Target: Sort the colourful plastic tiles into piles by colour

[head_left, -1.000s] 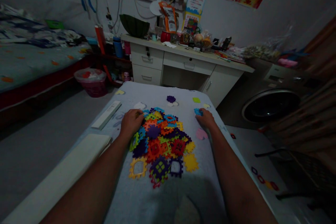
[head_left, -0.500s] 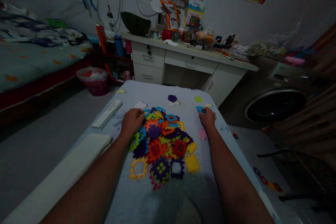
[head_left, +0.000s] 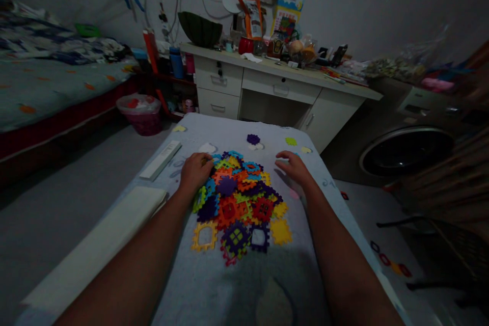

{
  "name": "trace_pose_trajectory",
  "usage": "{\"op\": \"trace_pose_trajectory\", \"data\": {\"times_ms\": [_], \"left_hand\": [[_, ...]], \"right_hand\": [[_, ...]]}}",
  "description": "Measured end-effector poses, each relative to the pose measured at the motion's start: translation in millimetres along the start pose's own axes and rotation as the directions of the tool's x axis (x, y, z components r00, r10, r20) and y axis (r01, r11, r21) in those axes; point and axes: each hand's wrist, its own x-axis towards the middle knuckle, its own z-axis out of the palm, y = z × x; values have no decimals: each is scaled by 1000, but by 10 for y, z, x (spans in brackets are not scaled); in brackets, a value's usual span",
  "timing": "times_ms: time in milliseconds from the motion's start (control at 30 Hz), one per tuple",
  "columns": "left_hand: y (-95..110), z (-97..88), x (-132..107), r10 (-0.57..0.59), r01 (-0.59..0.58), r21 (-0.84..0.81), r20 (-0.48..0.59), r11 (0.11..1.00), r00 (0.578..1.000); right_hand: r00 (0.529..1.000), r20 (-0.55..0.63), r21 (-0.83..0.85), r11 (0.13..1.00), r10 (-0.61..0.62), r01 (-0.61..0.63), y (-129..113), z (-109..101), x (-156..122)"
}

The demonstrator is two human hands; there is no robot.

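Note:
A heap of colourful plastic interlocking tiles (head_left: 226, 186) with notched edges lies on the cloth-covered table (head_left: 214, 290). At the heap's upper left edge rests my left hand (head_left: 194, 173), its fingers curled in; whatever is between them is hidden. My right hand (head_left: 295, 169) hovers to the right of the heap, thumb and fingers apart and nothing held. Just behind it a sliver of a blue tile (head_left: 297, 154) shows. Farther back lie a green tile (head_left: 291, 141) and a purple tile (head_left: 252, 139). A yellow square tile (head_left: 281, 232) sits at the heap's near right.
Left of the heap are a long white box (head_left: 161, 160) and a folded pale cloth-like slab (head_left: 103, 244). A cluttered desk (head_left: 280, 81) stands beyond the table. To the right are a washing machine (head_left: 405, 147) and a dark chair (head_left: 454, 249); several tiles (head_left: 389, 262) lie on the floor.
My right hand has let go of the blue tile at the back right and moved left toward the heap, fingers opening. The left hand stays at the heap's edge. The view shifted slightly.

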Motion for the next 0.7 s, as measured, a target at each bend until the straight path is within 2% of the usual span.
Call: {"op": "trace_pose_trajectory", "data": {"times_ms": [33,100,200,367,533,700], "left_hand": [[-1,2,1,0,0,-3,0,1000,1000],[-6,8,3,2,-2,-8,-5,1000,1000],[-13,15,4,2,-2,-15,-10,1000,1000],[-9,11,-7,1,-1,-20,-11,1000,1000],[8,-1,-10,-3,3,-18,-6,1000,1000],[5,-1,-2,-2,2,-21,-2,1000,1000]], "right_hand": [[991,100,67,995,-85,78,-93,27,12],[945,232,150,968,-230,199,-264,103,26],[888,312,138,941,-338,310,-413,235,22],[884,325,48,939,-337,340,-400,333,9],[900,288,147,944,-326,295,-368,223,28],[925,275,200,957,-261,211,-343,112,41]]}}
